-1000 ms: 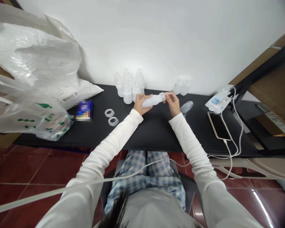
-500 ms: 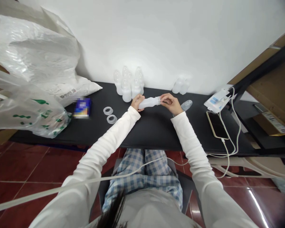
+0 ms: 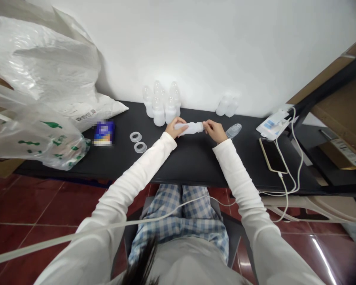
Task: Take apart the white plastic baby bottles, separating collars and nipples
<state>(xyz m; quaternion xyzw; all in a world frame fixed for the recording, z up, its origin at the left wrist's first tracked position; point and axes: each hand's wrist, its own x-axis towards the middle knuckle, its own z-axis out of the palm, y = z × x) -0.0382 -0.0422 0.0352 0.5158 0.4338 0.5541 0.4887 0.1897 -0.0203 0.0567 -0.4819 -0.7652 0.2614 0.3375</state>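
A translucent white plastic bottle (image 3: 190,128) lies on its side just above the black table (image 3: 192,162). My left hand (image 3: 173,128) is wrapped round the bottle's base end. At the bottle's neck end, my right hand (image 3: 214,130) has its fingers pinched together; I cannot make out what is between them. A clear cap (image 3: 233,130) lies just right of my right hand. Two clear rings (image 3: 138,142) lie to the left of my left hand.
Several assembled white bottles (image 3: 161,104) stand at the wall behind my hands, two more bottles (image 3: 227,106) to their right. Large plastic bags (image 3: 41,95) and a blue packet (image 3: 104,133) fill the table's left. A phone (image 3: 273,155), cables and a white device (image 3: 273,122) lie right.
Both hands have lowered the bottle closer to the table and brought it level. My right hand stays at the neck end.
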